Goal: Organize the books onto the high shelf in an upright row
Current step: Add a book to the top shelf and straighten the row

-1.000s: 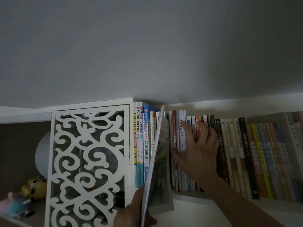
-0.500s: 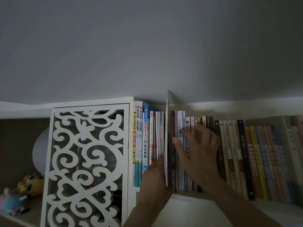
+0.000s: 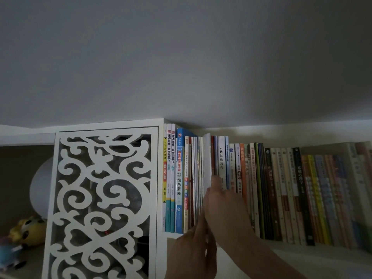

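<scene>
Nearest the camera, left hand (image 3: pixel 194 251) at 6 o'clock below the thin white book (image 3: pixel 207 162), fingers straight up against its lower spine edge. Right hand (image 3: pixel 223 204) at 4 o'clock of it, fingers extended flat on neighbouring spines, bracing the gap (no curl visible). Book's long axis vertical, wedged upright in the row of books (image 3: pixel 281 190) on the high shelf (image 3: pixel 302 250), protruding slightly. Judgement: remaining push goes straight back, toward 12 o'clock; left hand nearer.

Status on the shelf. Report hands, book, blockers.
Left hand at the thin white book's lower edge, grip unclear. Right hand flat against neighbouring spines. Book upright in the row, standing proud. No visible blocker.
</scene>
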`<state>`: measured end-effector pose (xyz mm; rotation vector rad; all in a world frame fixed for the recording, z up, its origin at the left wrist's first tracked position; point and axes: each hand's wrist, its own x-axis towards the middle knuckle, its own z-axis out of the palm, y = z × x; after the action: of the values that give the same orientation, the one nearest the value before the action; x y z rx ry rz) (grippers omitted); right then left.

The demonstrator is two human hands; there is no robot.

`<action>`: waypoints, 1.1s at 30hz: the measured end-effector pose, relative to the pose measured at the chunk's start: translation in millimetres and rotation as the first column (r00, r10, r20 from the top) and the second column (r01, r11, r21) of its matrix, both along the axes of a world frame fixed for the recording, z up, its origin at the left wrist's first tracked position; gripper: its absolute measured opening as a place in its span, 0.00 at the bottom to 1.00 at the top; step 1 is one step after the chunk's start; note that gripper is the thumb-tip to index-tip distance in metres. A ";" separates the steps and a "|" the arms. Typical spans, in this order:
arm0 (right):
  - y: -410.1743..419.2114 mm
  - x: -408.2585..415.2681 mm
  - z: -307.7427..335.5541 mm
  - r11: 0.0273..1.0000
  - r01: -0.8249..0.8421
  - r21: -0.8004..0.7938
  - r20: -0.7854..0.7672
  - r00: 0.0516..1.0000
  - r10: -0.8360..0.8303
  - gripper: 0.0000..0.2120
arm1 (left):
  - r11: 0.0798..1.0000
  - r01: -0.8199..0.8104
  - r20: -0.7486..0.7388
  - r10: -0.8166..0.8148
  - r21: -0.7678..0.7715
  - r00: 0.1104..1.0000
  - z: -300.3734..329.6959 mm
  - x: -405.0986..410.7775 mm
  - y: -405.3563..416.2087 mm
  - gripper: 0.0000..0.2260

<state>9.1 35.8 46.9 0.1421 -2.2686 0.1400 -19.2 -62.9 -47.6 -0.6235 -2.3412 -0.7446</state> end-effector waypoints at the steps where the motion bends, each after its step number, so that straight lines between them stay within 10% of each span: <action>1: 1.0 -4.8 0.9 1.000 -0.009 -0.027 -0.015 1.000 0.009 0.17 | 0.999 -0.031 -0.008 0.031 0.010 0.999 3.2 -6.9 1.5 0.27; 8: 14.6 -42.0 13.9 0.934 -0.272 -0.233 -0.061 0.962 0.265 0.11 | 0.989 -0.060 -0.171 0.083 0.135 0.982 25.6 -26.4 0.0 0.22; 17: 33.7 -60.2 18.0 0.890 -0.368 -0.268 -0.006 0.925 0.381 0.14 | 0.978 -0.207 -0.381 0.206 0.040 0.901 19.5 -54.6 9.1 0.45; 24: 23.5 -67.8 25.6 0.968 -0.088 -0.234 -0.023 0.996 0.085 0.17 | 0.975 -0.218 -0.140 0.209 -0.053 0.968 44.9 -34.9 24.0 0.38; 33: 99.7 -8.3 -13.9 0.979 0.007 -0.202 -0.198 0.979 -0.048 0.21 | 0.965 -0.242 -0.463 0.261 0.103 0.847 12.9 -11.6 53.6 0.27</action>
<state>0.8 135.5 33.0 0.0168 -2.0397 0.3242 -30.8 -9.3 -34.6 -0.4092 -1.8968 -0.4528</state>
